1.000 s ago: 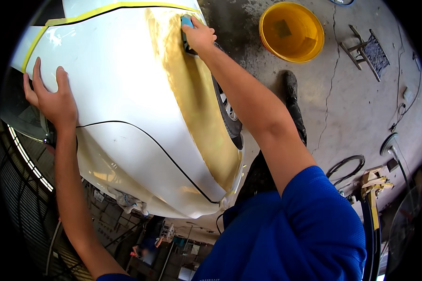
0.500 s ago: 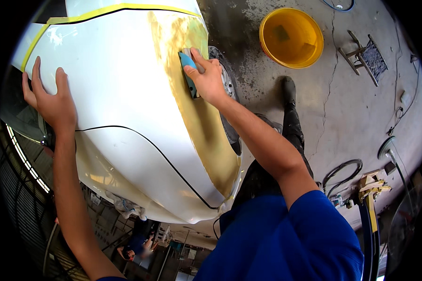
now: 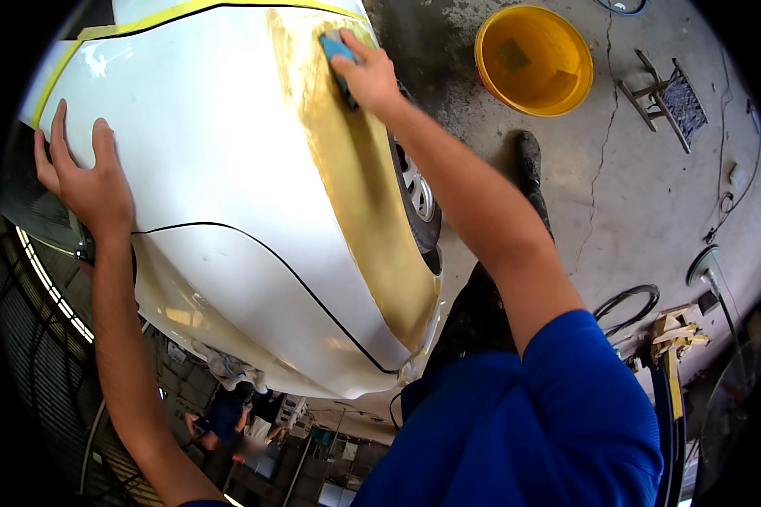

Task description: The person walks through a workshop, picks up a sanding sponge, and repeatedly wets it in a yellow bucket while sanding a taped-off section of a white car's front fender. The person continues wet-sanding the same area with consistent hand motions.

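Observation:
A white car body (image 3: 220,127) fills the left and middle, with yellow masking tape (image 3: 173,12) along its far edge. Down its right side runs a tan, smoothed band (image 3: 372,220) above the wheel arch. My right hand (image 3: 370,78) grips a blue sanding block (image 3: 334,48) and holds it against the far end of this band, where the surface looks streaky. The block's underside is hidden. My left hand (image 3: 95,186) rests on the white panel at the left, fingers spread, holding nothing. Below the band a wheel (image 3: 418,190) shows in part.
A yellow bucket (image 3: 585,59) with liquid and dark pieces inside stands on the cracked floor (image 3: 566,177). Beyond it are a small stool (image 3: 681,100) and cables. A coiled black hose (image 3: 626,308) lies at right. Another person (image 3: 220,418) is at the lower left.
My right hand has slid the sanding block up the tan band toward its far end. My left hand stays on the panel. The view has shifted slightly.

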